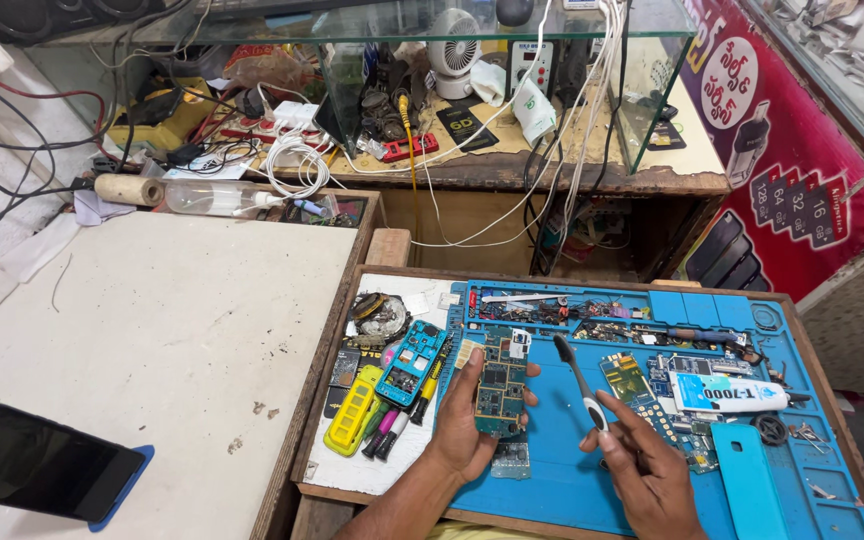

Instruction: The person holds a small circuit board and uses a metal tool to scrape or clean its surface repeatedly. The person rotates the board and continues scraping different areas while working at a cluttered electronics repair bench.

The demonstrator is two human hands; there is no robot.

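2 bare forearms enter from the bottom edge; no sleeve, cuff or glove shows on either; the left hand [472, 425] shows no ring, watch or band on its wrist or fingers; the right hand [647, 470] is likewise unadorned, its back towards the camera; fingernails on both are short and unpainted; nothing more of the person is in view.
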